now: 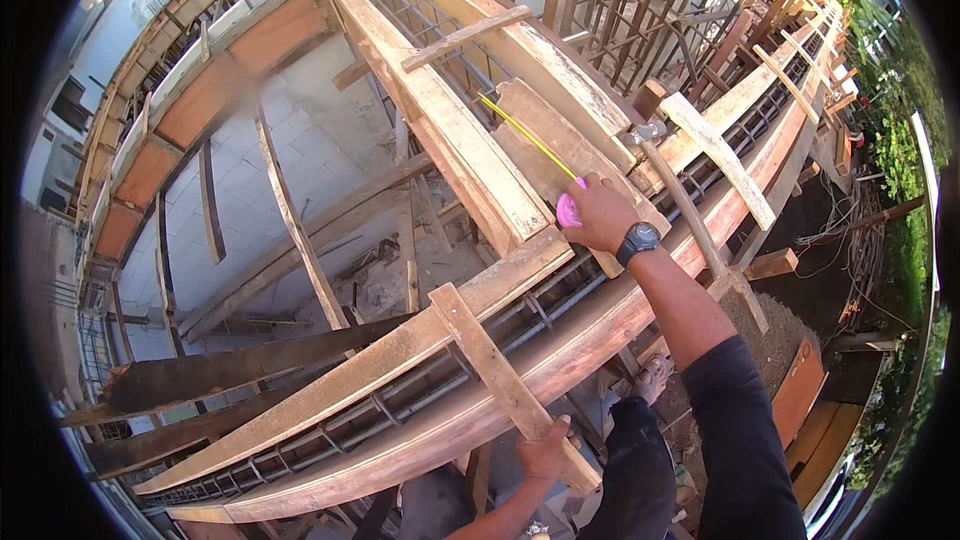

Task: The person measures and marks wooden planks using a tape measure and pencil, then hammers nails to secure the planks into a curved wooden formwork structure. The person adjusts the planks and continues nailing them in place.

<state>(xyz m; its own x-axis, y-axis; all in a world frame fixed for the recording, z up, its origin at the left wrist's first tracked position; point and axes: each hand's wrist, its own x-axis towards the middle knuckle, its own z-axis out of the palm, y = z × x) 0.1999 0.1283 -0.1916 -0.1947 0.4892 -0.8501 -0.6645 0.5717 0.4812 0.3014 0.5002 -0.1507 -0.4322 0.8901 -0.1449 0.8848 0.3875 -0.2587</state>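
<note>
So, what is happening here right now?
A person stands at wooden beam formwork with rebar inside it. The right hand holds a pink tape measure, and its yellow tape is pulled out along a plank lying across the boards. The left hand grips the low end of a wooden cross brace. A hammer rests on the boards just beyond the right hand.

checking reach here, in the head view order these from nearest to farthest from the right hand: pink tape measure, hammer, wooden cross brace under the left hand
1. Pink tape measure: held in the right hand, at its left edge.
2. Hammer: lying just right of the hand on the formwork, head up and away.
3. Wooden cross brace: lower left, gripped at its near end by the left hand.
</note>
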